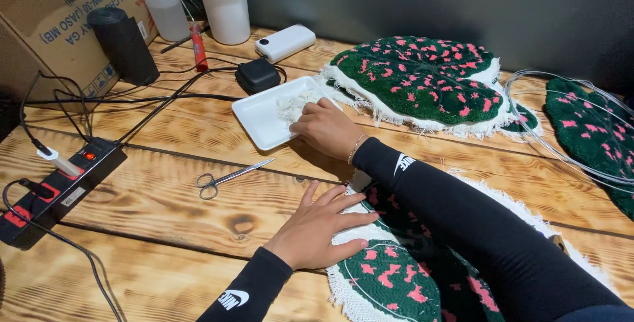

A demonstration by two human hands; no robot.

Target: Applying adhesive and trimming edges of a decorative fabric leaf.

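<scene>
Fingers of the left hand [316, 228] lie spread and flat, gripping nothing, their tips on the white fringed edge of the green and pink rug [386, 279]. Scissors [229, 178] lie just beyond those fingertips. The right hand [325, 126] curls its fingers into white scraps [295, 103] in the white tray [261, 120]; whether they pinch any cannot be told.

scissors [231, 178] before tray [259, 118], power strip [58, 186] left, rug [389, 282] right of scissors
</scene>
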